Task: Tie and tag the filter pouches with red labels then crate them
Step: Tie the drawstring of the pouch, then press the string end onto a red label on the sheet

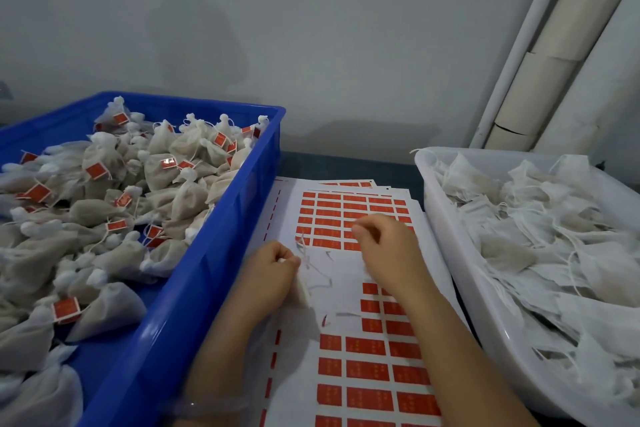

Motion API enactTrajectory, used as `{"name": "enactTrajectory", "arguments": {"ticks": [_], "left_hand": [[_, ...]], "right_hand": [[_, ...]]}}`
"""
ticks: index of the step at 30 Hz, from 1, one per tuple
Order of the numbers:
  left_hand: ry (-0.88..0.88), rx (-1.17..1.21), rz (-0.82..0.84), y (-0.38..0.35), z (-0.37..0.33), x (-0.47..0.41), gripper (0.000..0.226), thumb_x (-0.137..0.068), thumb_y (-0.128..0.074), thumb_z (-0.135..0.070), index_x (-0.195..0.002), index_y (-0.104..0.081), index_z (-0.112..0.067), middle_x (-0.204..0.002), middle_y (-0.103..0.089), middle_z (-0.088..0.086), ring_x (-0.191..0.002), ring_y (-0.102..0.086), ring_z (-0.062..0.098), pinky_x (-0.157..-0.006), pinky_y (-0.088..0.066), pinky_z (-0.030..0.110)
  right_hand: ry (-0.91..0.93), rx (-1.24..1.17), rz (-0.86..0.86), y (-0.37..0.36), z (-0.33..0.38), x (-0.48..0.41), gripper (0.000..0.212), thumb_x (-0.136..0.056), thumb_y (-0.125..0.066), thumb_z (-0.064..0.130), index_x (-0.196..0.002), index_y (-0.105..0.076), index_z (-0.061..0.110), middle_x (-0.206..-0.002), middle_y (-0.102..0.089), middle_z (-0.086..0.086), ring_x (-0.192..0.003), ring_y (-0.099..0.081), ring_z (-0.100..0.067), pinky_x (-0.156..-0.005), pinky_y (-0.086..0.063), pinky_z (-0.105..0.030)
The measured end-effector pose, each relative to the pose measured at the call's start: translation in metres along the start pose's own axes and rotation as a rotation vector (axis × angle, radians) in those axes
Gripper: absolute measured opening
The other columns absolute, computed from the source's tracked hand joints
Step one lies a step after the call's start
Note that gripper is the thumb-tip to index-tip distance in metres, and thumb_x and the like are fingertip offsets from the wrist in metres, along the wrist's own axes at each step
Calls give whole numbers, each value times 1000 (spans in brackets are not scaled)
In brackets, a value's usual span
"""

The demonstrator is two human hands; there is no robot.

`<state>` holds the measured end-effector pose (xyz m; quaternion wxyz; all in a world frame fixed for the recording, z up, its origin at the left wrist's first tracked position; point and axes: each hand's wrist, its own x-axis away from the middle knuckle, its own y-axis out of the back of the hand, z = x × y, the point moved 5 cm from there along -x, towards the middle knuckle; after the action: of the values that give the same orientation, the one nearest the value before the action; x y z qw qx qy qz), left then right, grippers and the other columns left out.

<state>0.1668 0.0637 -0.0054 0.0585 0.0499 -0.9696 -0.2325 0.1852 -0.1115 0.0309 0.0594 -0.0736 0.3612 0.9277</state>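
From the head camera, the left hand (273, 270) lies low over the middle of the work surface, forearm running in from the bottom edge, its fingers curled round the gathered top of a white filter pouch (302, 289) that rests on the label sheet (346, 274). The pouch's thin drawstring (317, 267) trails loose toward the right hand (386, 251). That hand hovers just beside it over the sheet with fingers curled and thumb tucked in; motion blur hides whether it pinches the string, a label or nothing. On the left, a blue crate (221, 253) is heaped with tied pouches (187, 198), their necks bunched and most carrying small red tags (95, 170) on strings. On the right, a white tub (446, 229) holds a pile of flat untied pouches (540, 218) with tangled strings. Between the two containers, several stacked sheets carry rows of red labels (367, 371) with gaps in the rows near the hands; the pale print on them is too small to read
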Motion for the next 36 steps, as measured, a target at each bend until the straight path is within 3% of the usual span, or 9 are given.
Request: {"name": "enactTrajectory", "arguments": {"ticks": [3, 5, 10, 15, 21, 26, 32, 36], "left_hand": [[11, 7, -92, -2, 3, -1, 13, -95, -48, -23, -84, -53, -19, -85, -56, -7, -74, -55, 6, -53, -35, 14], [-2, 11, -145, -4, 3, -2, 12, -95, -48, -22, -84, -51, -20, -84, -54, -7, -72, -53, 5, -52, -34, 14], [23, 69, -213, -4, 5, -8, 7, -93, -51, -19, -87, -52, -15, -81, -52, -4, -75, -51, 9, -60, -39, 19], [61, 47, -210, -8, 9, -12, 2, -93, -51, -20, -92, -53, -18, -89, -52, -4, -84, -52, 11, -74, -45, 26], [8, 79, -235, -9, 11, -12, 12, -92, -51, -20, -80, -51, -21, -80, -51, -4, -73, -50, 8, -56, -36, 21], [-1, 76, -254, -7, 11, -11, 13, -91, -52, -19, -79, -50, -21, -80, -52, -6, -73, -51, 7, -55, -34, 18], [-14, 131, -273, -4, 5, -9, 5, -93, -50, -16, -88, -51, -16, -85, -50, -5, -77, -51, 8, -58, -39, 19], [-15, 81, -314, -3, 3, -10, 4, -94, -49, -17, -92, -51, -14, -78, -47, -7, -70, -48, 5, -57, -37, 15]], "right_hand": [[-17, 153, 111, -38, 3, -24, 29, -92, -56, 24, -119, -61, 17, -119, -62, 1, -99, -61, -12, -86, -45, -20], [-19, 182, 111, -60, 1, -31, 27, -91, -58, 24, -117, -63, 17, -117, -64, 0, -95, -63, -13, -84, -47, -20], [77, 270, 38, -77, 6, -36, 29, -85, -62, 40, -104, -70, 20, -110, -64, 3, -92, -58, -14, -90, -50, -31], [164, 315, 89, -80, 3, -29, 43, -82, -59, 53, -115, -65, 26, -122, -58, 3, -108, -49, -15, -96, -42, -34], [207, 347, -52, -81, 9, -25, 36, -87, -53, 48, -108, -67, 21, -113, -63, 0, -100, -51, -15, -87, -41, -30], [188, 322, -69, -82, 7, -26, 32, -91, -50, 41, -108, -67, 19, -110, -65, 0, -97, -53, -14, -86, -41, -28], [69, 87, -13, -80, -2, -30, 26, -87, -60, 38, -100, -72, 19, -98, -69, 4, -86, -59, -10, -85, -52, -32], [88, 109, -11, -81, -4, -29, 26, -87, -60, 38, -101, -71, 20, -102, -66, 5, -88, -57, -11, -86, -51, -31]]}}
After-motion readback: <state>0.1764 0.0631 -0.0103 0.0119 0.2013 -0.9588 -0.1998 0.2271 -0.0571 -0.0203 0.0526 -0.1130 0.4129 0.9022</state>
